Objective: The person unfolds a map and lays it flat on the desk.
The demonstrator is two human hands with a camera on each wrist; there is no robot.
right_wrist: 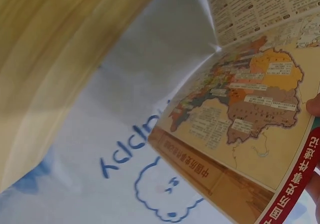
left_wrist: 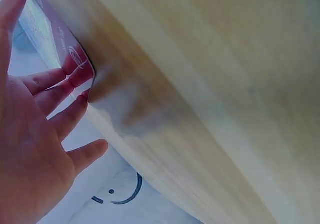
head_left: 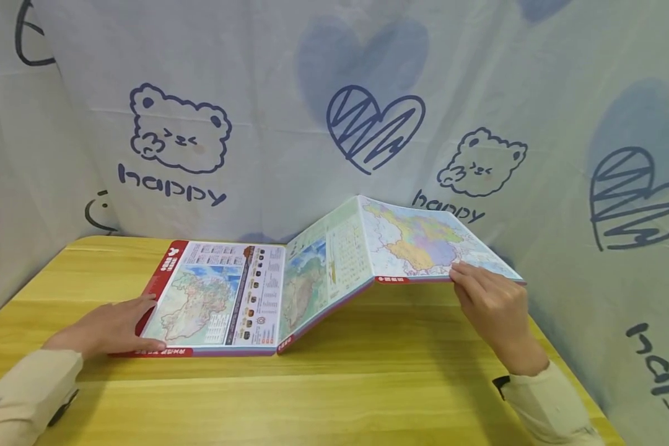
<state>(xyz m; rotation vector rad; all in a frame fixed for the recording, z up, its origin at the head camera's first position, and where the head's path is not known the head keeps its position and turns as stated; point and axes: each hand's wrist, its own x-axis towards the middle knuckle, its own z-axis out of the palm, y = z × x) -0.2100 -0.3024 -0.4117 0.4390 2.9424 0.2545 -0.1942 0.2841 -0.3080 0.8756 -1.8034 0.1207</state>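
A folding map [head_left: 201, 297] with glossy printed panels stands partly unfolded across the table. Its left panel lies flat, while the middle panel [head_left: 323, 266] and right panel [head_left: 418, 238] rise into a raised ridge. My left hand [head_left: 108, 325] rests at the red left edge, thumb along the front corner; in the left wrist view its fingers [left_wrist: 52, 96] are spread and fairly straight against the map's corner. Between thumb and fingers, my right hand [head_left: 496, 306] pinches the right panel's front edge, held above the table. The right wrist view shows the panel's underside [right_wrist: 240, 103], printed with a coloured map.
The yellow wood-grain table [head_left: 312, 402] extends in front of the map. A pale cloth [head_left: 267, 80] with bear, heart and "happy" drawings hangs behind and at both sides, close to the map's back edge.
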